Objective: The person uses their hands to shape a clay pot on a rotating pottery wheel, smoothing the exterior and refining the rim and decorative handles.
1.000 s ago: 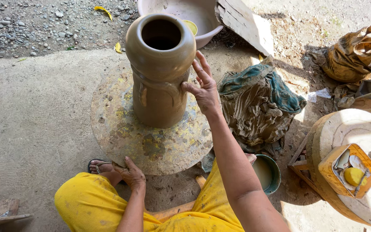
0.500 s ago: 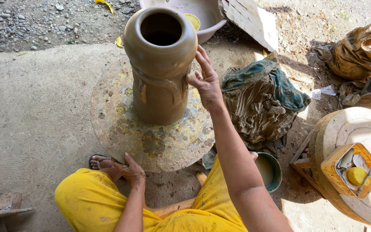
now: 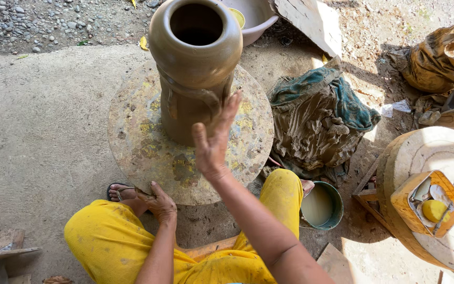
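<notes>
Brown clay pot [image 3: 195, 68] on a yellow-flecked grey wheel [image 3: 148, 152]; teal, mud-stained cloth [image 3: 319, 118]; bright yellow trousers [image 3: 111, 247].

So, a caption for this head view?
Right hand against tall clay pot on round wheel; left hand at its edge.
</notes>
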